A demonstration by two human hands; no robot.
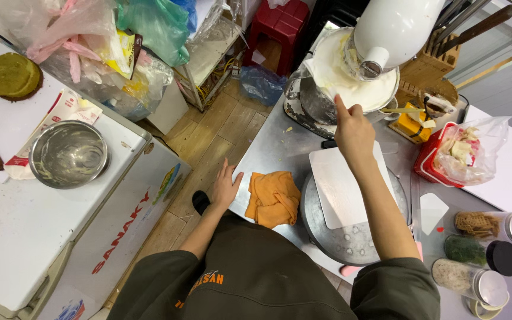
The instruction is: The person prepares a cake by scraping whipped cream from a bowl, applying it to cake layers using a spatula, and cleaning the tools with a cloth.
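Two hands are in view. Right hand [354,131] pinches a white scraper [327,74] in a closed grip, just ahead of it inside the cream-filled mixer bowl [312,101]. Left hand [225,188] rests open and flat on the steel desk [280,151] edge, holding nothing, an orange cloth [272,198] just beside it.

Lighting bright, even, overhead; shadows soft. Glare on the steel bowl [68,154], far left of the right hand [354,131]. Focus sharp centrally; wide-angle bending at edges. No motion blur.
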